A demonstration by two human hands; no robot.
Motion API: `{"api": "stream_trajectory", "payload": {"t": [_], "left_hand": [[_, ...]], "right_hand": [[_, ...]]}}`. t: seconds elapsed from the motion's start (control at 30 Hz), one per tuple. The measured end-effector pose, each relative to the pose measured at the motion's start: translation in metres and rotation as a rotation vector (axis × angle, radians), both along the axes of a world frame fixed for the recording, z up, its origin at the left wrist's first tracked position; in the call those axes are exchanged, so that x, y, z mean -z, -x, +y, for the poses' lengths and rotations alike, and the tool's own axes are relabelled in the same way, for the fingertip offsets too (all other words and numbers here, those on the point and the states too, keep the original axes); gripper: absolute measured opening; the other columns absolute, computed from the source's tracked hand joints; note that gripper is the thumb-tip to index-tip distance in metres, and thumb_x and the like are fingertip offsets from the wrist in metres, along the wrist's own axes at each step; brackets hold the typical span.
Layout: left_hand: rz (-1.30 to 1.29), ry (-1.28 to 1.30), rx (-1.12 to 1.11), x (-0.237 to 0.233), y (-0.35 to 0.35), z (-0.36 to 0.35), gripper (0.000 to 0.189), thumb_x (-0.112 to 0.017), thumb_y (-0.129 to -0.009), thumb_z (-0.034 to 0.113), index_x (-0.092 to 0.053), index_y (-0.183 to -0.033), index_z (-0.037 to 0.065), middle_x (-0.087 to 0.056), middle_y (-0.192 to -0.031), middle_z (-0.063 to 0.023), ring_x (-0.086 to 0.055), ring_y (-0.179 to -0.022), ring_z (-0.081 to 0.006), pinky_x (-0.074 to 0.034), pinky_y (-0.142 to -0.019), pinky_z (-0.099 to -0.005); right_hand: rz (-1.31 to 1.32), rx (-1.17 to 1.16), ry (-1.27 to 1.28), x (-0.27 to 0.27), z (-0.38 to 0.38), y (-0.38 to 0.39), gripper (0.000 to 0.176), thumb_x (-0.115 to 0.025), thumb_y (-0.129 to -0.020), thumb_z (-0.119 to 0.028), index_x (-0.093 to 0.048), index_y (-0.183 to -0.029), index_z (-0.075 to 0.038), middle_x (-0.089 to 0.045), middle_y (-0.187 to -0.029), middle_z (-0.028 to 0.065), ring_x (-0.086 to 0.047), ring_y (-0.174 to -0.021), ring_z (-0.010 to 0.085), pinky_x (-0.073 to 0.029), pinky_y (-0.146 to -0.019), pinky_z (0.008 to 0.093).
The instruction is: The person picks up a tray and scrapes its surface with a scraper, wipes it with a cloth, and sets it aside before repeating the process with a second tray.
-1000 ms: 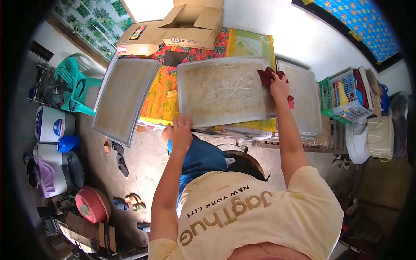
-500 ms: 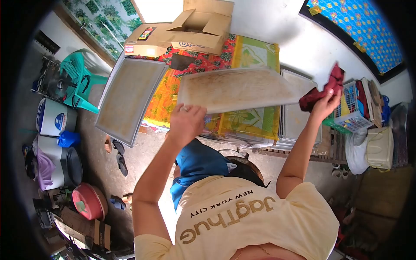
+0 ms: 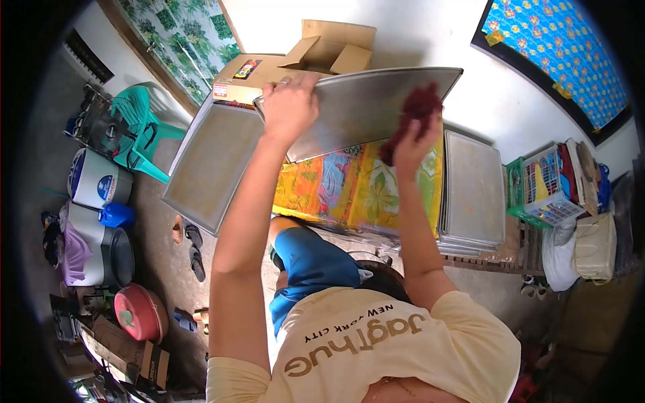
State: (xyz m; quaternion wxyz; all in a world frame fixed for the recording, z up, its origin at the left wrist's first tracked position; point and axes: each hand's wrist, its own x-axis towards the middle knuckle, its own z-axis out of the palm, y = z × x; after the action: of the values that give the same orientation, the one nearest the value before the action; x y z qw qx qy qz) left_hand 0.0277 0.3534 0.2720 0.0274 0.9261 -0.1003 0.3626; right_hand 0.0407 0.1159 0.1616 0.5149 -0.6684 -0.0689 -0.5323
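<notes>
My left hand point(image 3: 290, 111) is wrapped over the upper left edge of a large flat metal baking tray point(image 3: 349, 104), which is tilted up so its grey face turns toward me. A dark red cloth point(image 3: 421, 107) is bunched in my right hand point(image 3: 416, 144), over the right part of that face; both are blurred by motion. To the left lies another tray point(image 3: 218, 161) with a brownish, worn surface. A stack of similar trays point(image 3: 474, 185) sits at the right. Beneath the raised tray shows a table with a bright patterned cover point(image 3: 376, 185).
Cardboard boxes point(image 3: 336, 50) stand at the table's back, partly hidden by the tray. Farther right is a plastic crate point(image 3: 544, 191) with assorted items. A green chair point(image 3: 144, 127) stands at the left, with slippers point(image 3: 195, 262) and a pink basin point(image 3: 138, 312) on the floor.
The tray has swung from nearly flat to steeply tilted, showing its other face. My left hand has risen with its edge, and my right hand has brought the cloth left onto the tray.
</notes>
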Motion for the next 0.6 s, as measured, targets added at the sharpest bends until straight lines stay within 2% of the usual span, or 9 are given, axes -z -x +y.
{"api": "stream_trajectory", "payload": {"t": [0.03, 0.13, 0.17, 0.23, 0.33, 0.5, 0.6], "left_hand": [[0.034, 0.015, 0.010, 0.002, -0.003, -0.004, 0.041, -0.055, -0.082, 0.019, -0.059, -0.122, 0.018, -0.066, -0.110, -0.0060, -0.059, -0.107, -0.0251, -0.034, -0.099, -0.0495], [-0.062, 0.061, 0.060, 0.009, -0.011, -0.002, 0.040, -0.055, -0.084, 0.027, -0.058, -0.123, 0.017, -0.065, -0.112, -0.0054, -0.057, -0.110, -0.0254, -0.028, -0.104, -0.0524], [-0.058, 0.149, 0.139, 0.013, -0.014, 0.003, 0.038, -0.054, -0.087, 0.033, -0.061, -0.121, 0.015, -0.065, -0.113, -0.0088, -0.056, -0.111, -0.0270, -0.025, -0.106, -0.0523], [0.056, 0.247, 0.146, 0.009, -0.015, 0.005, 0.037, -0.053, -0.090, 0.035, -0.062, -0.119, 0.014, -0.065, -0.113, -0.0100, -0.056, -0.111, -0.0282, -0.023, -0.107, -0.0527], [0.154, 0.322, 0.132, -0.002, -0.017, 0.004, 0.037, -0.053, -0.092, 0.037, -0.065, -0.115, 0.011, -0.066, -0.116, -0.0114, -0.055, -0.112, -0.0289, -0.020, -0.108, -0.0524], [0.200, 0.378, 0.140, -0.007, -0.021, 0.002, 0.035, -0.059, -0.089, 0.036, -0.067, -0.112, 0.011, -0.068, -0.115, -0.0108, -0.055, -0.114, -0.0286, -0.019, -0.109, -0.0517], [0.150, 0.384, 0.139, -0.008, -0.022, 0.001, 0.034, -0.062, -0.087, 0.036, -0.070, -0.109, 0.011, -0.070, -0.103, -0.0101, -0.058, -0.103, -0.0274, -0.024, -0.104, -0.0433]], "right_hand": [[0.034, 0.001, 0.049, 0.000, 0.024, -0.001, 0.044, -0.058, -0.097, -0.023, -0.051, -0.137, -0.006, -0.045, -0.135, 0.0223, -0.042, -0.127, 0.0387, -0.033, -0.108, 0.0474], [0.074, -0.063, 0.307, -0.010, 0.084, -0.005, 0.037, -0.064, -0.091, -0.023, -0.064, -0.128, -0.023, -0.046, -0.134, 0.0188, -0.045, -0.118, 0.0419, -0.037, -0.103, 0.0480], [0.065, -0.037, 0.369, -0.010, 0.098, -0.013, 0.037, -0.065, -0.089, -0.024, -0.065, -0.126, -0.025, -0.047, -0.134, 0.0177, -0.046, -0.115, 0.0412, -0.038, -0.100, 0.0481], [0.058, 0.020, 0.495, -0.005, 0.113, -0.034, 0.038, -0.067, -0.086, -0.024, -0.067, -0.124, -0.031, -0.048, -0.133, 0.0155, -0.047, -0.109, 0.0398, -0.039, -0.096, 0.0483], [0.083, 0.124, 0.471, -0.032, 0.095, -0.048, 0.042, -0.068, -0.085, -0.024, -0.066, -0.125, -0.033, -0.049, -0.133, 0.0138, -0.048, -0.103, 0.0385, -0.041, -0.091, 0.0489], [0.149, 0.355, 0.093, -0.025, 0.034, -0.108, 0.040, -0.063, -0.091, -0.025, -0.062, -0.130, -0.027, -0.047, -0.134, 0.0190, -0.048, -0.115, 0.0418, -0.041, -0.097, 0.0496], [0.256, 0.382, -0.133, -0.012, -0.006, -0.136, 0.040, -0.058, -0.094, -0.025, -0.057, -0.135, -0.022, -0.045, -0.135, 0.0217, -0.048, -0.120, 0.0435, -0.041, -0.099, 0.0492]]}}
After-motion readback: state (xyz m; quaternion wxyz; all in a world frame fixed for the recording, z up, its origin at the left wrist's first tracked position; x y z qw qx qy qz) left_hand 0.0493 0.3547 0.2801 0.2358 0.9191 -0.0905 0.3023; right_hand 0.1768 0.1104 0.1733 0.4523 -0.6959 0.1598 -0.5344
